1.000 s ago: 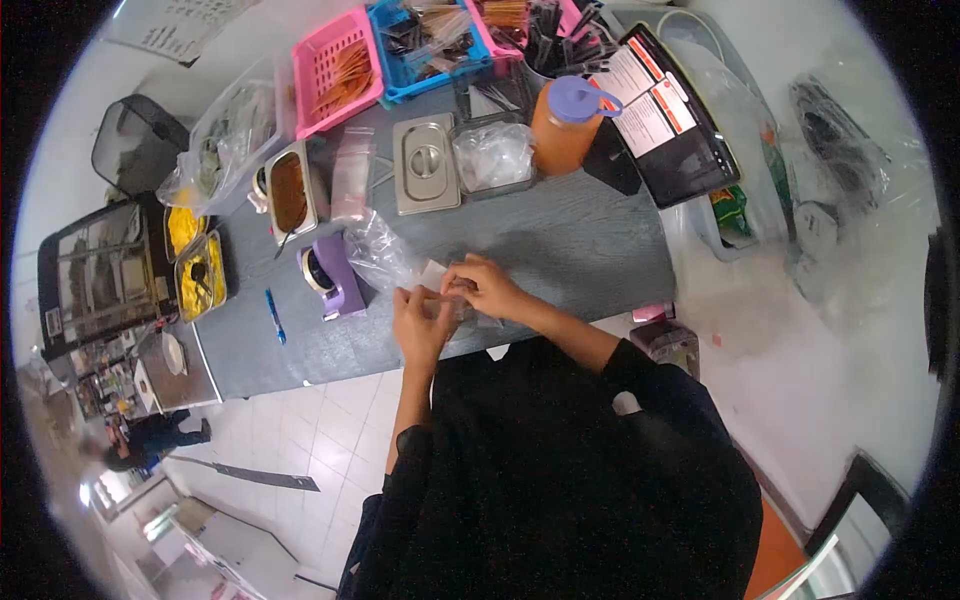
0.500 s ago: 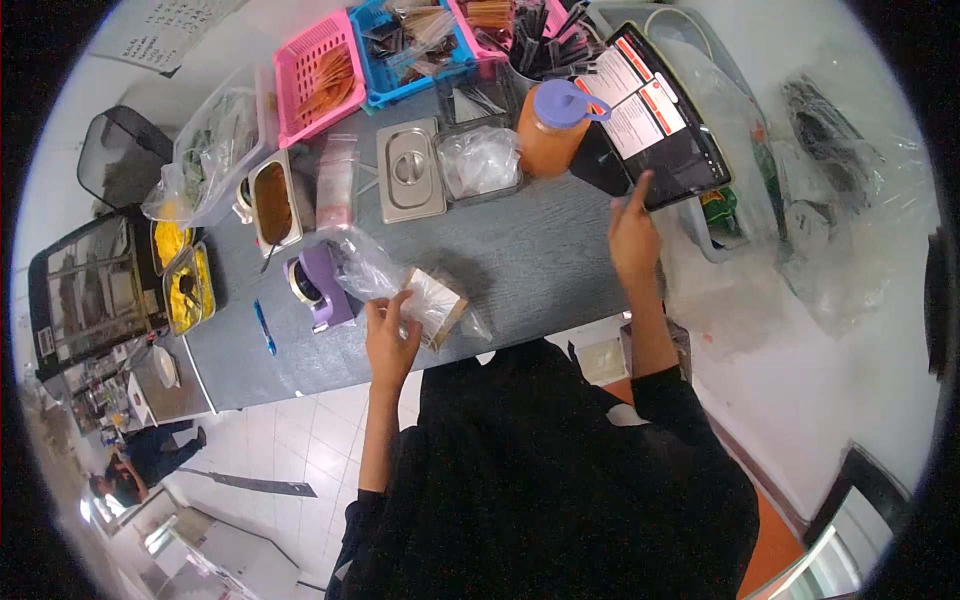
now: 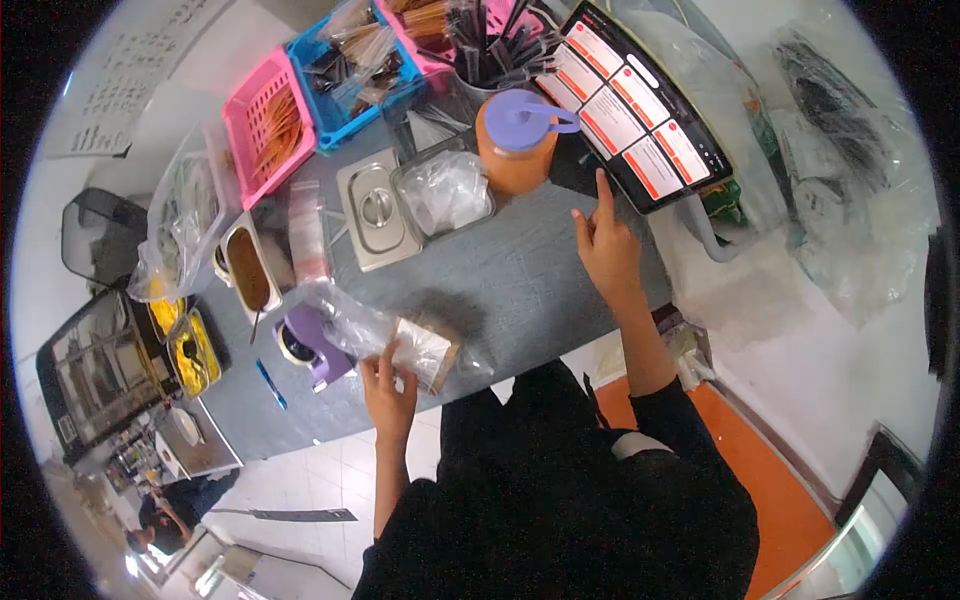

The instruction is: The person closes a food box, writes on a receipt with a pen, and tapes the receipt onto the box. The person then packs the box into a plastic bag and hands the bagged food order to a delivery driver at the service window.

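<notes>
My left hand (image 3: 390,400) rests at the near edge of a small box in clear plastic wrap (image 3: 424,350), fingers apart and the fingertips at its left side. Loose clear film trails left from the box towards a purple tape dispenser (image 3: 318,343). My right hand (image 3: 612,258) is raised over the right of the table, index finger stretched out and holding nothing. That fingertip is just short of a tablet (image 3: 643,112) showing white and red order-like cards; the text is too small to read. An orange bottle with a lilac lid (image 3: 518,165) stands left of the tablet.
Across the grey table (image 3: 520,300) are a lidded steel tray (image 3: 377,212), a tub of clear plastic (image 3: 445,193), a steel container of brown sauce (image 3: 248,268) and a blue pen (image 3: 270,385). Pink (image 3: 243,165) and blue (image 3: 345,125) baskets line the back. Another person (image 3: 165,520) is far left.
My right hand has drawn back from the tablet's screen, which has gone from two cards over a dark area to several cards. My left hand stays by the wrapped box. The view has shifted.
</notes>
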Motion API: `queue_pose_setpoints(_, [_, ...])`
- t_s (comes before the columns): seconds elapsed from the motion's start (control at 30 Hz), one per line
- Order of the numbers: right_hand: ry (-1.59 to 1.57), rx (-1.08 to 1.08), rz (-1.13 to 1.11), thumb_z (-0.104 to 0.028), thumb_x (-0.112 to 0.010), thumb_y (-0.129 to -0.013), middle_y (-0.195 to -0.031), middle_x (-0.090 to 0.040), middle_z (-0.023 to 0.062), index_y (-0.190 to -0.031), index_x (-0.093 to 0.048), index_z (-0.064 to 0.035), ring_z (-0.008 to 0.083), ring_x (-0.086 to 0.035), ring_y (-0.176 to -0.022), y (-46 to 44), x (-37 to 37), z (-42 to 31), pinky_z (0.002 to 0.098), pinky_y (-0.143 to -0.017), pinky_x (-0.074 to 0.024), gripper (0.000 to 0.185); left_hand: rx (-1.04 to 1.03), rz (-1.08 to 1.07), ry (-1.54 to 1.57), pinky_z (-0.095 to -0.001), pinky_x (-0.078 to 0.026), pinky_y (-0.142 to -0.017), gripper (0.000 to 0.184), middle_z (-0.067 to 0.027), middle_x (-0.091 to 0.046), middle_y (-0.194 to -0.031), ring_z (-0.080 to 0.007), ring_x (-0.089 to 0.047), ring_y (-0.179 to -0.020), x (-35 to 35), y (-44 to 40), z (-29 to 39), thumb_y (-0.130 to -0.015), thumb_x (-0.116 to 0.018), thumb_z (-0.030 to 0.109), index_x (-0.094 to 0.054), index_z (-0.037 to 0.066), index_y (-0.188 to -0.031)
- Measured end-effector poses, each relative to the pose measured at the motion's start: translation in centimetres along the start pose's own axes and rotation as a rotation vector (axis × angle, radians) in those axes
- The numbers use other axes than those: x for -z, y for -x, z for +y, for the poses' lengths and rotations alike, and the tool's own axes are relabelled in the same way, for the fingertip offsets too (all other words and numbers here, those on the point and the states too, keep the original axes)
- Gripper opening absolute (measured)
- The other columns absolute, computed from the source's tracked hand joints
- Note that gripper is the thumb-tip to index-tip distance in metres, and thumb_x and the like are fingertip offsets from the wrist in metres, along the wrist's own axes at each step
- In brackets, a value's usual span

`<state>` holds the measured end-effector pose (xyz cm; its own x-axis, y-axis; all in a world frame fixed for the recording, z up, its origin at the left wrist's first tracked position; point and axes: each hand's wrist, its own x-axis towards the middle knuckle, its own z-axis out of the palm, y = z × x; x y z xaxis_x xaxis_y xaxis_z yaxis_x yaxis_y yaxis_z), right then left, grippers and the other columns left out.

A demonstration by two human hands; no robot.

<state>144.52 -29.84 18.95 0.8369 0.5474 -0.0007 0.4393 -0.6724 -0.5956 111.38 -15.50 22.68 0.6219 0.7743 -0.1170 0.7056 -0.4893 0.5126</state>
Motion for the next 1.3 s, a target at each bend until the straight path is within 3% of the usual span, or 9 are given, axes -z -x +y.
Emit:
queue_pose_setpoints(0.17, [-0.052, 0.112, 0.126, -0.023, -0.048, -0.092, -0.064, -0.060, 0.0192, -0.146, -0.015, -0.0107, 0.0373, -0.062, -0.057, -4.2, -1.6, -1.7, 0.0458, -0.053, -0.0504, 0.064, -0.088, 0.060, -0.107, -0.0358, -0.042, -0.068, 0.051, -0.0106, -0.045, -0.084, -0.0262, -0.048, -0.076, -1.5, 0.1, -2.1, -0.067, -0.061, -0.002, -0.057, 0.011, -0.117])
queue_pose_setpoints(0.67, [0.036, -0.084, 0.024, -0.022, -0.047, -0.091, -0.066, -0.062, 0.0219, -0.146, -0.006, -0.0102, 0.0402, -0.063, -0.063, -9.5, -2.0, -3.5, 0.0491, -0.057, -0.0492, 0.070, -0.028, 0.112, -0.110, -0.0395, -0.039, -0.071, 0.051, -0.0141, -0.042, -0.088, -0.0302, -0.046, -0.081, -2.8, 0.3, -2.2, -0.067, -0.056, -0.006, -0.056, 0.009, -0.115])
queue_pose_setpoints(0.8, [-0.083, -0.044, 0.190, -0.018, -0.049, -0.092, -0.066, -0.060, 0.0167, -0.143, -0.022, -0.0089, 0.0309, -0.061, -0.056, -6.6, -1.0, -4.3, 0.0416, -0.054, -0.0485, 0.059, 0.017, 0.055, -0.115, -0.0410, -0.039, -0.080, 0.046, -0.0148, -0.044, -0.092, -0.0307, -0.046, -0.090, -1.4, -0.2, -1.2, -0.068, -0.061, 0.000, -0.059, 0.012, -0.112])
queue_pose_setpoints(0.9, [-0.328, 0.021, 0.270, -0.013, -0.052, -0.091, -0.068, -0.058, 0.0117, -0.134, -0.039, -0.0067, 0.0208, -0.057, -0.054, -1.0, -2.3, -3.4, 0.0339, -0.051, -0.0460, 0.045, -0.104, 0.181, -0.549, -0.0447, -0.035, -0.089, 0.036, -0.0138, -0.046, -0.096, -0.0308, -0.044, -0.098, 1.1, -1.8, 2.1, -0.067, -0.067, 0.011, -0.063, 0.014, -0.102])
queue_pose_setpoints(0.93, [-0.418, 0.014, 0.188, -0.011, -0.054, -0.091, -0.069, -0.056, 0.0099, -0.129, -0.046, -0.0053, 0.0171, -0.054, -0.053, 1.2, -2.6, -3.6, 0.0311, -0.050, -0.0446, 0.039, -0.122, 0.127, -0.561, -0.0459, -0.033, -0.090, 0.032, -0.0130, -0.046, -0.097, -0.0309, -0.043, -0.100, 1.6, -2.0, 2.5, -0.067, -0.069, 0.014, -0.063, 0.013, -0.098])
queue_pose_setpoints(1.03, [-0.458, 0.053, -0.332, -0.025, -0.051, -0.094, -0.080, -0.061, 0.0144, -0.125, -0.048, -0.0023, 0.0257, -0.061, -0.070, 7.3, -6.3, -3.9, 0.0384, -0.064, -0.0484, 0.038, -0.196, -0.099, -0.600, -0.0461, -0.035, -0.092, 0.027, -0.0107, -0.050, -0.099, -0.0305, -0.047, -0.101, 4.1, -2.6, 2.8, -0.063, -0.073, 0.023, -0.062, 0.010, -0.084])
queue_pose_setpoints(1.13, [-0.496, 0.225, -0.610, -0.039, -0.045, -0.095, -0.092, -0.063, 0.0184, -0.129, -0.045, -0.0026, 0.0335, -0.062, -0.086, 12.6, -10.0, -5.9, 0.0449, -0.079, -0.0484, 0.050, -0.220, -0.465, -0.207, -0.0421, -0.042, -0.086, 0.028, -0.0118, -0.054, -0.096, -0.0295, -0.055, -0.092, 5.8, -2.0, 0.7, -0.063, -0.073, 0.024, -0.062, 0.007, -0.083])
queue_pose_setpoints(1.23, [-0.502, 0.256, -0.700, -0.041, -0.044, -0.095, -0.097, -0.063, 0.0188, -0.128, -0.048, -0.0031, 0.0333, -0.061, -0.092, 16.0, -10.0, -9.8, 0.0437, -0.085, -0.0466, 0.051, -0.150, -0.456, 0.032, -0.0411, -0.046, -0.080, 0.026, -0.0114, -0.056, -0.092, -0.0294, -0.059, -0.084, 8.5, 1.2, 0.7, -0.065, -0.073, 0.021, -0.062, 0.004, -0.080])
queue_pose_setpoints(1.3, [-0.556, 0.018, -1.098, -0.044, -0.044, -0.095, -0.100, -0.063, 0.0176, -0.125, -0.051, -0.0032, 0.0300, -0.061, -0.092, 16.4, -9.9, -12.2, 0.0416, -0.083, -0.0478, 0.051, -0.071, -0.451, 0.141, -0.0410, -0.047, -0.080, 0.024, -0.0107, -0.056, -0.097, -0.0305, -0.059, -0.085, 11.4, 3.8, -0.3, -0.064, -0.073, 0.016, -0.061, 0.002, -0.080])
